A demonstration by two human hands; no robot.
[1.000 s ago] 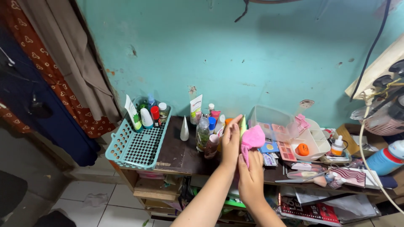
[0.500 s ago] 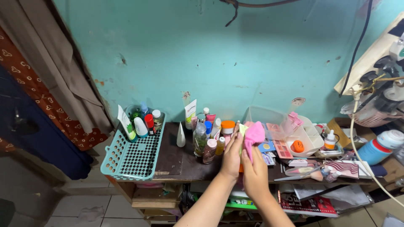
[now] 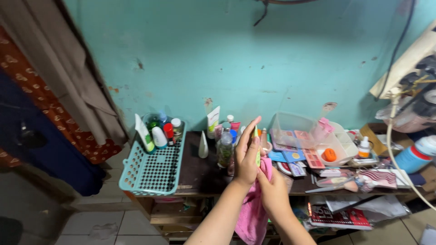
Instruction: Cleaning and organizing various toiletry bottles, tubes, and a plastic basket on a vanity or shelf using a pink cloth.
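Left hand (image 3: 247, 156) grips a slim yellow-green tube (image 3: 257, 147), right hand (image 3: 272, 190) clutches a pink cloth (image 3: 254, 213) — slipping would likely topple nearby bottles (image 3: 225, 149).

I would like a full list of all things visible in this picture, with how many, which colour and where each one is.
basket: one, teal, left end of the shelf top.
bottles in basket: several, white, red, green and blue, at its back end.
white cone: one, standing right of the basket.
bottles and tubes: several, mixed colours, behind the hands.
clear box: one, against the wall.
white tray: one, holding an orange lid.
makeup palettes: a few, pink and blue, centre right.
blue bottle: one, far right.
curtain: beige and orange, left.
pink cloth: one, hanging from the right hand.
small tube: one, yellow-green, in the left hand.
left hand: holds the tube.
right hand: grips the cloth.
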